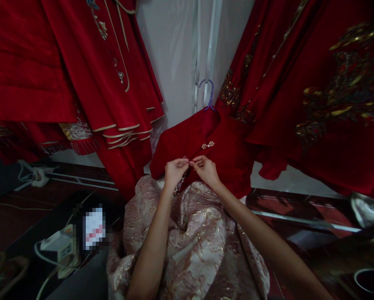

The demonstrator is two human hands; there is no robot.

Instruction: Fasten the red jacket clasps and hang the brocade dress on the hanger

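Observation:
A red garment point(171, 146) hangs in front of me from a purple hanger point(210, 93). On its front sits a beaded, flower-like ornament point(208, 145). Just below the ornament, my left hand point(176, 171) and my right hand point(205, 170) meet fingertip to fingertip against the cloth, both closed in a pinch. What lies between the fingertips is too small to make out. A beaded strand point(180, 185) dangles under my left hand. Beneath my forearms, pale pink brocade fabric point(202, 233) with gold threads is spread in folds.
Red garments with light trim point(96, 75) hang at the left, and an embroidered red garment point(283, 96) at the right. A metal rack bar point(305, 221) runs low on the right. At lower left are a power strip point(65, 250), cables and a lit, blurred screen point(94, 227).

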